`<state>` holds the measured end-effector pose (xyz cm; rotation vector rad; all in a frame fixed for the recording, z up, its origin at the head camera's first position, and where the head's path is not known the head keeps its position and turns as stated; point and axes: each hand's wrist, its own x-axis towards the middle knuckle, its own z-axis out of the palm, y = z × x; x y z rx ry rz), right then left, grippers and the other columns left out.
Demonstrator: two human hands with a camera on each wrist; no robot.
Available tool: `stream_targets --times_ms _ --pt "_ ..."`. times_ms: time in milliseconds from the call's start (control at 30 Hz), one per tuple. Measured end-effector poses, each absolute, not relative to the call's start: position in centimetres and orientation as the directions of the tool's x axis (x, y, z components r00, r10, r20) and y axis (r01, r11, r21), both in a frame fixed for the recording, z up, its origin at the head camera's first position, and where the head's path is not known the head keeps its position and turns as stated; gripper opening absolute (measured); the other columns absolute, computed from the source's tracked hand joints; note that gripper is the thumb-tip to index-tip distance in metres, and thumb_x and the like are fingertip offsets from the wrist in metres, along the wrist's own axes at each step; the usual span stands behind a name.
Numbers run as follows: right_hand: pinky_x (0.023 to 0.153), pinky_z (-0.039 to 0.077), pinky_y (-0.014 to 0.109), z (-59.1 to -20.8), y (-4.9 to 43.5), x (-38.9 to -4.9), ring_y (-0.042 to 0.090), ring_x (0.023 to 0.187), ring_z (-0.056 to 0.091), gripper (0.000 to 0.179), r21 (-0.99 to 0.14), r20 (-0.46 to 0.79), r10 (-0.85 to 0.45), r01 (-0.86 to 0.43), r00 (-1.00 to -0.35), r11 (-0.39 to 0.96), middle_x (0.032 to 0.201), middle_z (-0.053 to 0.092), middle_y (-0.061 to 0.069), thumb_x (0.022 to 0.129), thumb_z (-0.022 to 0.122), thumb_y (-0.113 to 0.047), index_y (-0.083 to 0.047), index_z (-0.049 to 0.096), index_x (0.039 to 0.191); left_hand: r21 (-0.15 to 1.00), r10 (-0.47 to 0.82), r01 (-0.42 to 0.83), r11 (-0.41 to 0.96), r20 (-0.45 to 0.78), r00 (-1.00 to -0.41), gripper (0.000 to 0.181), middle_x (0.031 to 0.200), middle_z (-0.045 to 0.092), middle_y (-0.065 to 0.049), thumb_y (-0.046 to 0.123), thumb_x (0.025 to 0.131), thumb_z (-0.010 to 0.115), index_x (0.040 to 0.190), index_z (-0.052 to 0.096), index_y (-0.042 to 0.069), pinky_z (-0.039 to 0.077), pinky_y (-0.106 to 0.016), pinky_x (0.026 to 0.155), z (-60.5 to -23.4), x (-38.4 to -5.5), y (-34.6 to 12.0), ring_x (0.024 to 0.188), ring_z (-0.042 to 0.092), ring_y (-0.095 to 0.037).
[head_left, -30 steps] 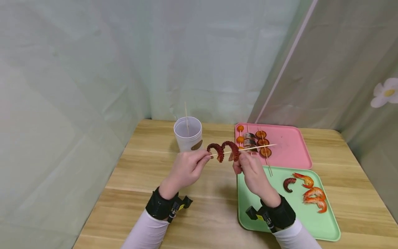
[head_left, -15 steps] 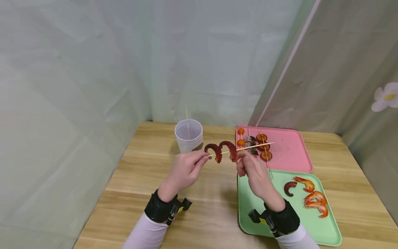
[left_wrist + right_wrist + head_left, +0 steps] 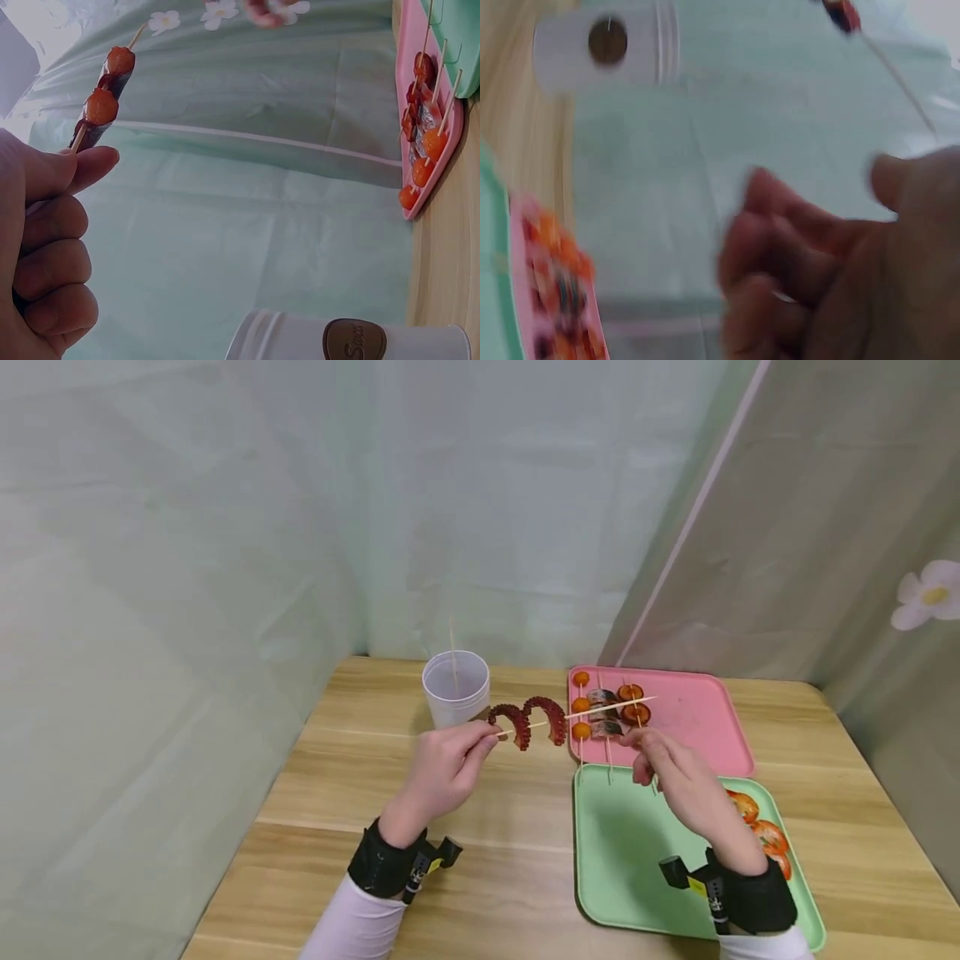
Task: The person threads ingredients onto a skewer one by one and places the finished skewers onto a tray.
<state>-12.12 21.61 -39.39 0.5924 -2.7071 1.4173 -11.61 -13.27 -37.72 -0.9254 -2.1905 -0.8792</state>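
Observation:
My left hand [image 3: 442, 772] pinches the blunt end of a bamboo skewer [image 3: 611, 707] between thumb and fingers, holding it up above the table. Two dark red curled octopus tentacles [image 3: 555, 718] are threaded on it near that hand; the pointed end extends right, bare. My right hand [image 3: 686, 789] hovers over the far side of the green tray [image 3: 615, 868], apart from the skewer, fingers loosely bent around nothing. Cooked shrimp [image 3: 768, 835] lie on that tray, partly hidden behind the right hand and wrist. In the right wrist view the hand [image 3: 817, 262] is blurred.
A pink tray [image 3: 705, 718] behind the green one bears finished skewers of orange balls [image 3: 581, 704], silvery fish pieces [image 3: 606, 728] and round brown slices [image 3: 636, 714]. A white cup [image 3: 455, 706] with a thin stick in it stands at the back left. Curtains hang behind the table.
My right hand has let go of the second tentacle and moved right over the green tray, covering the loose tentacle there. The left hand keeps the skewer almost still.

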Motion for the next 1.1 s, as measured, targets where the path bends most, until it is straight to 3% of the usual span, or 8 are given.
stream_targets --times_ms 100,200,400,667,967,1100 --pt "0.061 0.051 0.033 -39.7 24.1 -12.1 0.02 0.073 0.061 0.036 -0.769 0.072 -0.334 -0.266 -0.94 0.581 0.09 0.065 0.004 0.119 0.04 -0.032 -0.007 0.065 0.129 0.342 0.368 0.765 0.545 0.723 -0.585 0.008 0.086 0.074 -0.005 0.001 0.097 0.07 0.103 0.076 0.001 0.056 -0.032 0.061 -37.6 -11.5 -13.3 0.065 0.062 -0.012" --pt "0.063 0.054 0.035 -40.2 26.6 -12.3 0.025 0.079 0.065 0.03 -0.731 -0.002 -0.339 -0.23 -0.941 0.642 0.099 0.068 0.009 0.116 0.049 -0.023 -0.005 0.063 0.137 0.34 0.363 0.764 0.548 0.726 -0.584 0.008 0.084 0.073 -0.005 0.0 0.097 0.071 0.103 0.076 0.001 0.055 -0.031 0.059 -37.6 -11.6 -13.4 0.062 0.06 -0.011" --pt "0.078 0.056 0.046 -41.7 30.0 -12.7 0.034 0.099 0.069 0.029 -0.593 -0.015 -0.313 -0.244 -0.95 0.767 0.114 0.072 0.021 0.106 0.063 -0.001 0.005 0.065 0.134 0.335 0.355 0.758 0.56 0.729 -0.585 0.007 0.083 0.073 -0.005 0.0 0.096 0.072 0.102 0.076 0.001 0.055 -0.032 0.059 -37.7 -11.7 -13.5 0.061 0.06 -0.011" --pt "0.085 0.055 0.059 -43.8 32.0 -12.8 0.039 0.099 0.067 0.023 -0.511 -0.084 -0.297 -0.215 -0.951 0.832 0.108 0.073 0.02 0.093 0.075 0.003 0.009 0.072 0.115 0.333 0.363 0.75 0.572 0.717 -0.595 0.007 0.083 0.073 -0.004 0.001 0.097 0.072 0.102 0.077 0.002 0.054 -0.032 0.058 -37.9 -11.6 -13.4 0.062 0.059 -0.01" --pt "0.075 0.051 0.045 -44.8 31.7 -13.1 0.029 0.087 0.062 0.019 -0.534 -0.078 -0.296 -0.21 -0.952 0.819 0.096 0.072 0.009 0.084 0.081 0.007 0.002 0.076 0.102 0.329 0.356 0.744 0.582 0.719 -0.597 0.007 0.084 0.074 -0.005 0.0 0.097 0.072 0.102 0.077 0.001 0.056 -0.035 0.059 -37.7 -11.6 -13.4 0.062 0.061 -0.012" --pt "0.077 0.053 0.048 -45.2 31.4 -13.1 0.031 0.088 0.066 0.022 -0.541 -0.078 -0.279 -0.195 -0.957 0.818 0.094 0.073 0.009 0.081 0.08 0.011 0.001 0.076 0.101 0.32 0.366 0.749 0.581 0.719 -0.591 0.007 0.083 0.073 -0.004 0.002 0.097 0.072 0.103 0.076 0.002 0.055 -0.034 0.059 -37.6 -11.5 -13.3 0.062 0.06 -0.011"
